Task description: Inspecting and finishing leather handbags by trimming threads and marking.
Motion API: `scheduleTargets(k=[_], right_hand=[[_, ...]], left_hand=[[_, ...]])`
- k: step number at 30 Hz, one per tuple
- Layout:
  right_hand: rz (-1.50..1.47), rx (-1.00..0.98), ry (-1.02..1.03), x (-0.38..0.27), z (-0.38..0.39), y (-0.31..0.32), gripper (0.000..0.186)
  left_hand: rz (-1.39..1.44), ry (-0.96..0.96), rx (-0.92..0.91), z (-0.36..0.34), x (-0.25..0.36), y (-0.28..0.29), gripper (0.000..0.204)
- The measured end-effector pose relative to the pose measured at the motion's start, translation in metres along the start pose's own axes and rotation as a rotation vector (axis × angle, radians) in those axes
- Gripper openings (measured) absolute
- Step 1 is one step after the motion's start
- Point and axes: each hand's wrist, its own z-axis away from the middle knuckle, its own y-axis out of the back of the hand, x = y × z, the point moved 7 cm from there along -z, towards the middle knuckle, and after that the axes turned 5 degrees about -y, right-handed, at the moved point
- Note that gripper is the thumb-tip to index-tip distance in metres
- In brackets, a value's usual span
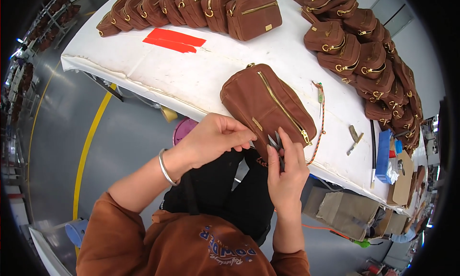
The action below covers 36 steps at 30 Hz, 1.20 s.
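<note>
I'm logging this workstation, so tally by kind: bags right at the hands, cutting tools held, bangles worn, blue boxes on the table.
Brown rectangular zippered leather-look bag: 1
Pointed metal snips, in the right hand: 1
Silver metal bangle: 1
Blue rectangular box, on the white table: 1
Total: 4

looks like a bag workshop, more of a factory floor really. got a long white table [191,67] with a row of near-identical brown bags [194,7] along the far edge, a big heap of the same sort [376,60] on the right, and one more bag [266,96] being worked on up close. also got loaded racks [55,17] off to the left, plus yellow lines [91,136] on a grey floor [132,151].
</note>
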Motion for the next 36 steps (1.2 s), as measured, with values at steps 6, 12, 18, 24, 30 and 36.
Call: scheduleTargets(k=[6, 12, 18, 24, 30, 36], right_hand=[[-0.023, 0.0, -0.021, -0.004, 0.004, -0.004, 0.037], [0.003, 0.004, 0.049, 0.0, 0.006, -0.006, 0.04], [0.036, 0.007, 0.058, -0.001, 0.004, -0.006, 0.039], [0.077, 0.002, 0.065, -0.002, 0.004, -0.008, 0.039], [0.106, 0.004, 0.078, -0.006, 0.003, -0.007, 0.039], [0.102, -0.011, 0.032, -0.007, 0.002, -0.007, 0.036]], left_hand=[[-0.209, 0.077, -0.047, -0.004, 0.019, 0.003, 0.025], [-0.374, 0.161, -0.067, -0.009, 0.015, 0.007, 0.023], [-0.286, 0.186, -0.122, -0.009, 0.018, 0.007, 0.021], [-0.226, 0.261, -0.15, -0.01, 0.019, 0.007, 0.021], [-0.237, 0.222, -0.125, -0.013, 0.02, 0.004, 0.018], [-0.126, 0.063, 0.001, -0.015, 0.011, 0.002, 0.013]])
